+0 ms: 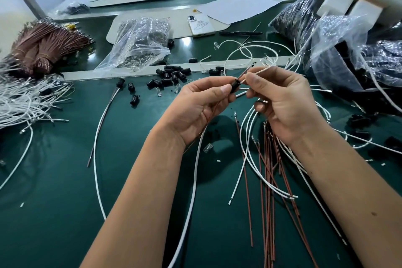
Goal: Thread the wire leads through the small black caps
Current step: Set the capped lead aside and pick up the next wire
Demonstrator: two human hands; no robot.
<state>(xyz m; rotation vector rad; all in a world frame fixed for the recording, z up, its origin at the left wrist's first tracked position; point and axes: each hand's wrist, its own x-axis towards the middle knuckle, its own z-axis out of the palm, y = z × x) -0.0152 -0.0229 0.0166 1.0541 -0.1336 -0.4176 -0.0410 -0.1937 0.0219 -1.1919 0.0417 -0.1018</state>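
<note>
The small black cap (234, 85) sat pinched in the left hand (202, 104), raised above the green tabletop (65, 180). A white wire (258, 72) and a brown wire (245, 73) stuck out past the cap — the right hand (282, 102) pinched the white one just beside it. Beyond the cap lay a pile of loose caps (171, 76); further back, a clear bag (139, 43).

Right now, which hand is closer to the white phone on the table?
Left. The left hand sits below the white phone, almost straight toward the person from it. The right hand is farther off to the phone's right.
</note>
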